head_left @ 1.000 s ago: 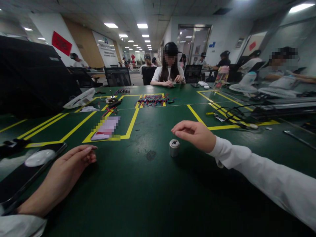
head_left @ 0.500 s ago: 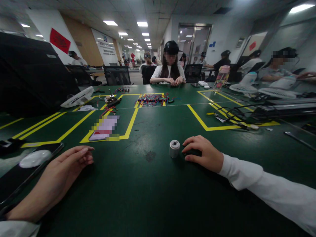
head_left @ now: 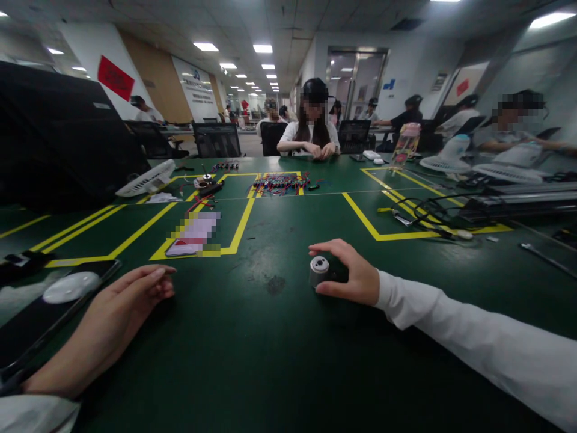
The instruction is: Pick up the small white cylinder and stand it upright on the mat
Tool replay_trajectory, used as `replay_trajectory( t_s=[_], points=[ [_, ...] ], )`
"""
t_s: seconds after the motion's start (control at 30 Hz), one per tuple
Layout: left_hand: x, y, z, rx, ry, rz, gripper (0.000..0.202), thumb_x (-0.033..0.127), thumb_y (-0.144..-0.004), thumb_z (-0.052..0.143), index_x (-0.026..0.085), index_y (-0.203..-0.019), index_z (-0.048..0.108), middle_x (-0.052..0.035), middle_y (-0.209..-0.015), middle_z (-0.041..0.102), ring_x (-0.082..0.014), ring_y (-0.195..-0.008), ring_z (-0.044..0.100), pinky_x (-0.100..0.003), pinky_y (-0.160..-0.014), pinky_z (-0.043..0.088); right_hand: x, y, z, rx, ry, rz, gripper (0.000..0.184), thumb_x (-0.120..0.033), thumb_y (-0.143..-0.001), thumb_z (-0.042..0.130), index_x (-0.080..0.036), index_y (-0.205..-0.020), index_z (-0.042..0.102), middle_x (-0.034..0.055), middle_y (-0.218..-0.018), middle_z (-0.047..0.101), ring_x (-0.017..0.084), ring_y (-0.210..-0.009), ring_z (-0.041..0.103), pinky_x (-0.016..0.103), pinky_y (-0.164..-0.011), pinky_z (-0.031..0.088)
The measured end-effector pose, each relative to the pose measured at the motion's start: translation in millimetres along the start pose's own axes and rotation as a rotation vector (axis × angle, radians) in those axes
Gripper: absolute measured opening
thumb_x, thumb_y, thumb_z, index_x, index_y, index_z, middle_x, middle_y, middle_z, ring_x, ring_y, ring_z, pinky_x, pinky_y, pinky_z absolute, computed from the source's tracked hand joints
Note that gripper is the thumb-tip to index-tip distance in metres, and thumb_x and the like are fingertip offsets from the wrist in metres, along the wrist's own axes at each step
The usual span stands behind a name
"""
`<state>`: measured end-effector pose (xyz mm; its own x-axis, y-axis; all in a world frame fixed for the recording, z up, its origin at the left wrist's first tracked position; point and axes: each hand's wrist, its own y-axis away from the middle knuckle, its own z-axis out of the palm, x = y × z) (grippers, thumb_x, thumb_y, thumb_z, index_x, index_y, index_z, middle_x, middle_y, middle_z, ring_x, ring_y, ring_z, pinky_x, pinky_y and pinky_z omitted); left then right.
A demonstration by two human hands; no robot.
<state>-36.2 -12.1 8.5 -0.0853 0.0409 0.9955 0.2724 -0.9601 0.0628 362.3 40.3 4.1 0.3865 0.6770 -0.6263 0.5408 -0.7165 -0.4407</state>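
A small silver metal cylinder (head_left: 319, 273) stands upright on the green table, with dark holes in its pale top; it looks like a little motor. Around its right side curves my right hand (head_left: 350, 273), open, index finger behind the cylinder and thumb at its lower front. Whether the fingertips touch the metal I cannot tell. My left hand (head_left: 130, 307) rests at the left with fingers loosely curled and thumb against the index finger; nothing shows in it. Just left of that hand lies a white computer mouse (head_left: 72, 287) on a dark flat slab (head_left: 27, 328).
Yellow tape marks the green table (head_left: 252, 361). A blurred-out flat packet (head_left: 196, 234) lies ahead of my left hand. Farther back are a wire bundle (head_left: 282, 182), a white fan (head_left: 146, 179) and black cables (head_left: 419, 210). A person (head_left: 311, 129) sits opposite, hands together.
My right hand has moved left, from beside the cylinder to around it, thumb and index finger spread. The cylinder and my left hand stay in place; the view shifts slightly.
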Motion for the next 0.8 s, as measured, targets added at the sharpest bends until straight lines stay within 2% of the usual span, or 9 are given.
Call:
replay_trajectory(
  t_s=[0.13,0.2,0.27,0.37,0.53,0.6,0.67,0.73,0.8],
  points=[
    [-2,-2,-4.4,0.001,-0.002,-0.009,0.023,0.025,-0.068,0.076,0.019,-0.090,0.072,-0.0010,-0.074,0.068,-0.0141,-0.067,0.062,-0.018,-0.058,0.058,-2,-6,-6,0.131,0.012,0.068,0.044,-0.050,-0.076,0.068,-0.017,-0.105,0.061,0.0062,-0.102,0.059,0.017,-0.095,0.056,0.037,-0.093,0.043],
    [-2,-2,-5.9,0.006,0.004,-0.019,0.023,0.025,-0.068,0.076,0.019,-0.091,0.072,-0.0014,-0.074,0.069,-0.0143,-0.067,0.063,-0.018,-0.059,0.058,8,-3,-25,0.292,-0.072,0.154,0.052,-0.053,-0.079,0.065,-0.014,-0.112,0.057,0.0084,-0.103,0.059,0.016,-0.091,0.058,0.034,-0.087,0.048],
    [0,-1,-5.7,0.013,0.009,-0.038,0.022,0.025,-0.068,0.076,0.019,-0.090,0.073,-0.0017,-0.073,0.069,-0.0146,-0.068,0.063,-0.019,-0.060,0.058,24,12,-54,0.435,-0.020,0.242,0.057,-0.054,-0.079,0.064,-0.013,-0.117,0.053,0.0093,-0.104,0.058,0.017,-0.088,0.058,0.032,-0.082,0.050],
    [3,2,-3.7,0.013,0.012,-0.056,0.022,0.025,-0.068,0.076,0.019,-0.089,0.073,-0.0017,-0.073,0.069,-0.0147,-0.067,0.063,-0.019,-0.060,0.057,57,61,-107,0.563,0.368,0.364,0.055,-0.055,-0.078,0.064,-0.017,-0.117,0.056,0.0077,-0.102,0.059,0.018,-0.086,0.058,0.032,-0.077,0.050],
    [0,0,-3.2,0.000,-0.015,-0.031,0.020,0.027,-0.069,0.076,0.020,-0.088,0.073,-0.0013,-0.072,0.069,-0.0149,-0.067,0.062,-0.018,-0.059,0.057,109,178,-205,0.749,0.817,0.632,0.040,-0.056,-0.077,0.064,-0.022,-0.099,0.062,0.0072,-0.079,0.059,0.015,-0.058,0.050,0.028,-0.051,0.037],
    [-2,-2,-3.4,0.002,-0.036,-0.025,0.018,0.027,-0.070,0.075,0.021,-0.087,0.072,-0.0012,-0.072,0.069,-0.0148,-0.067,0.062,-0.018,-0.059,0.057,130,219,-238,0.748,0.979,0.711,0.039,-0.058,-0.077,0.063,-0.023,-0.093,0.063,0.0056,-0.072,0.057,0.012,-0.050,0.045,0.027,-0.046,0.033],
    [-3,-3,-3.4,0.011,-0.054,-0.030,0.017,0.027,-0.071,0.074,0.022,-0.087,0.072,-0.0010,-0.073,0.069,-0.0148,-0.068,0.062,-0.017,-0.059,0.057,148,248,-261,0.655,1.038,0.719,0.040,-0.060,-0.075,0.065,-0.023,-0.089,0.063,0.0042,-0.066,0.056,0.010,-0.044,0.042,0.026,-0.043,0.031],
    [-3,-3,-3.5,0.015,-0.061,-0.033,0.017,0.026,-0.071,0.074,0.022,-0.087,0.072,-0.0009,-0.074,0.069,-0.0148,-0.069,0.062,-0.017,-0.060,0.057,158,262,-272,0.543,1.036,0.679,0.041,-0.061,-0.070,0.069,-0.022,-0.083,0.064,0.0037,-0.060,0.054,0.009,-0.041,0.040,0.026,-0.042,0.030],
    [-3,-3,-3.7,0.007,-0.055,-0.033,0.017,0.026,-0.071,0.073,0.022,-0.088,0.072,-0.0009,-0.075,0.068,-0.0147,-0.069,0.062,-0.017,-0.060,0.057,153,259,-271,0.526,1.056,0.591,0.045,-0.061,-0.067,0.071,-0.021,-0.087,0.064,0.0063,-0.064,0.055,0.012,-0.045,0.045,0.029,-0.045,0.032]
  ],
)
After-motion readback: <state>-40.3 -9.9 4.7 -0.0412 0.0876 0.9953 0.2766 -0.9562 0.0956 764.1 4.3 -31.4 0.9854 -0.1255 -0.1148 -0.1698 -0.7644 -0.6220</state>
